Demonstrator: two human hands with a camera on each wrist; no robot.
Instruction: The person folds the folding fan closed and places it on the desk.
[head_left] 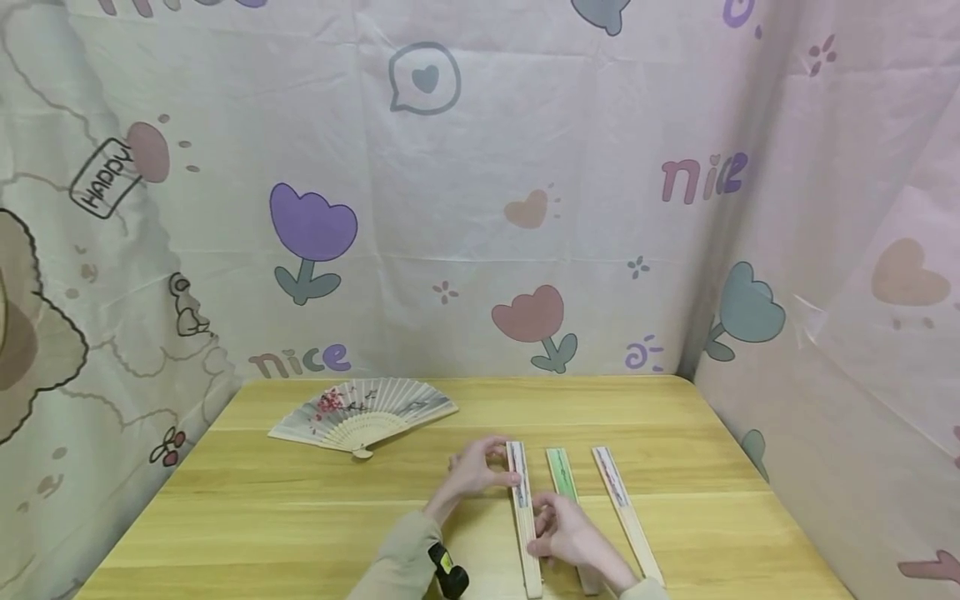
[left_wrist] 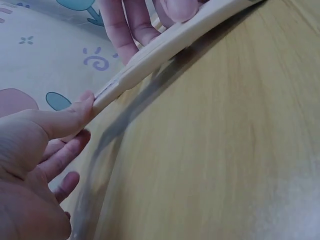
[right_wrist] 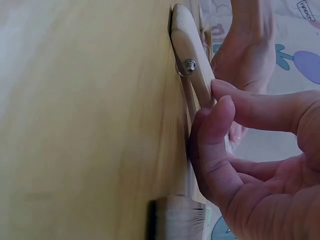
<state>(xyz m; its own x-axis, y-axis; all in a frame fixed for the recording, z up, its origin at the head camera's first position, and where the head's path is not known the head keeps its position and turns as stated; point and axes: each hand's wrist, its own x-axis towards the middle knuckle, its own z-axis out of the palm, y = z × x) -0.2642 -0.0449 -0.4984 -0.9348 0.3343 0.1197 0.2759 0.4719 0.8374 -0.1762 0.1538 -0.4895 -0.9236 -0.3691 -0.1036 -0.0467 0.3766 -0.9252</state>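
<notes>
Left hand (head_left: 476,469) pinches the far end of a folded, pale wooden-ribbed fan (head_left: 524,521), held over the yellow wood-grain table (head_left: 300,517); right hand (head_left: 567,532) pinches its nearer half, hiding the middle of a green-panelled folded fan (head_left: 562,473) (near end visible). Both hands angle inward. Left wrist view crops the held fan.

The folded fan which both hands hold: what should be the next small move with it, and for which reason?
Perhaps begin to spread the held fan from its far end with the left hand, the right hand steadying it. The left pinches it near that end, the right holds it nearer the pivot pin, and another fan lies spread on the table.
</notes>
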